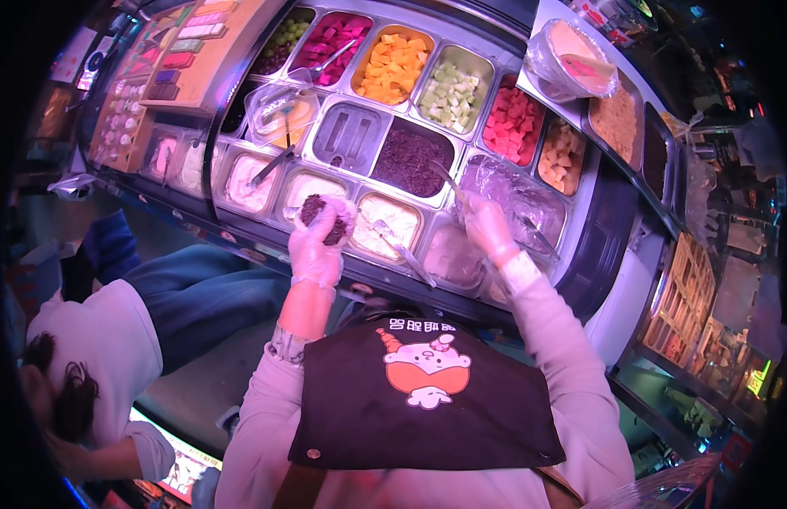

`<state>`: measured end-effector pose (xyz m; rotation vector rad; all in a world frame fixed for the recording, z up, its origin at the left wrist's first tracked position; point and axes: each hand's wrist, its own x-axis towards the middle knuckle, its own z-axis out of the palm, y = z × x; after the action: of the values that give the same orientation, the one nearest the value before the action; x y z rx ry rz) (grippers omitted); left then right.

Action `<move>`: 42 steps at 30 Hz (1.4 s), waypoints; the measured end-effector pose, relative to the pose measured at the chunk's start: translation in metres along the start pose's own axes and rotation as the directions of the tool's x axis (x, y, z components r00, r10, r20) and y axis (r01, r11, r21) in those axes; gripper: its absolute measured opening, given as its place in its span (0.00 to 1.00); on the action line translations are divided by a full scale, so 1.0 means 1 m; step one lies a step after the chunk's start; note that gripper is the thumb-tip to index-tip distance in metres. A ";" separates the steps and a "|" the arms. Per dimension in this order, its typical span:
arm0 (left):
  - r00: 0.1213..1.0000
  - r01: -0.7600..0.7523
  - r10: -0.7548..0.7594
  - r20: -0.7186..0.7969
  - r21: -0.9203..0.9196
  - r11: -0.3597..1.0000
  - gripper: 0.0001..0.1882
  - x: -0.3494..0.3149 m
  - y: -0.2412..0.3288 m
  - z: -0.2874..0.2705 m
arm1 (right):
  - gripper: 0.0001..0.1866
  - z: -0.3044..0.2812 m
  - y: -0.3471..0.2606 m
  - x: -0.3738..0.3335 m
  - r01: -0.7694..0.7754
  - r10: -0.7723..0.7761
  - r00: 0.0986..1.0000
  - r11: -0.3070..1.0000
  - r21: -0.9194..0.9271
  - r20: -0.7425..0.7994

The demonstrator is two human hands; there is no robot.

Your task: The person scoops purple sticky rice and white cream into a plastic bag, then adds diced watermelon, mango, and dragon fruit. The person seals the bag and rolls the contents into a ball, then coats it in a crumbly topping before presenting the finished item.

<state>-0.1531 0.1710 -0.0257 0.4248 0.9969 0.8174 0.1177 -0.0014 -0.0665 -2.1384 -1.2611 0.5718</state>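
Cupped in the gloved left hand [319, 242]: a pale, flattened lump [325, 219] topped with a dark purple-brown filling, held just above the front row of steel pans, over the rim between two pans of white cream. Hard to tell whether the pale base is dough, rice or a wrapper; partly covered by the glove's fingers. Fingers curled upward around it, palm up, forearm bare below the glove and rising from a pale sleeve.

Gloved right hand [488, 227] closed on the handle of a metal spoon [448, 181], wrist bent, blade angled up-left toward the pan of dark filling [410, 159]. Spoon tip blurred; contact with the filling not clear. Hands well apart, each clamped on its own thing.

Beyond, a counter of steel pans [369, 102]: mango cubes [393, 66], green melon cubes [451, 92], red cubes [512, 123], pink pieces [334, 47], grapes at the far left. Several pans veiled by crinkled film [512, 191], contents unreadable. Black apron [427, 407] with a cartoon print below. At lower left, another person [88, 356] in a white top, cut off by the dark fisheye rim.
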 end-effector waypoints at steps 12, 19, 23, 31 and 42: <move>0.957 0.180 -0.148 0.249 -0.114 0.977 0.25 -0.009 0.016 0.003 | 0.15 0.028 -0.007 0.058 0.115 0.117 0.907 0.855 -0.506 0.404; 0.960 0.023 -0.031 0.277 0.032 0.999 0.27 0.002 -0.004 0.021 | 0.12 0.005 -0.018 0.087 0.287 0.049 0.753 0.873 -0.394 0.657; 0.951 0.099 -0.090 0.295 -0.015 0.995 0.24 0.012 -0.007 0.029 | 0.10 0.009 0.021 0.093 0.093 0.094 0.711 0.970 -0.225 0.697; 0.969 0.132 -0.129 0.212 -0.002 0.991 0.07 0.030 -0.017 0.057 | 0.08 -0.049 -0.029 0.028 -0.773 0.353 0.620 0.125 0.621 0.700; 0.910 0.219 -0.169 0.380 -0.093 0.971 0.19 0.005 -0.022 0.111 | 0.21 -0.062 -0.097 -0.046 -0.106 0.130 0.990 0.931 0.349 -0.047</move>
<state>-0.0464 0.1659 0.0124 0.3413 0.6163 0.5904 0.0735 -0.0218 0.0475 -1.9269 -0.9193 0.7070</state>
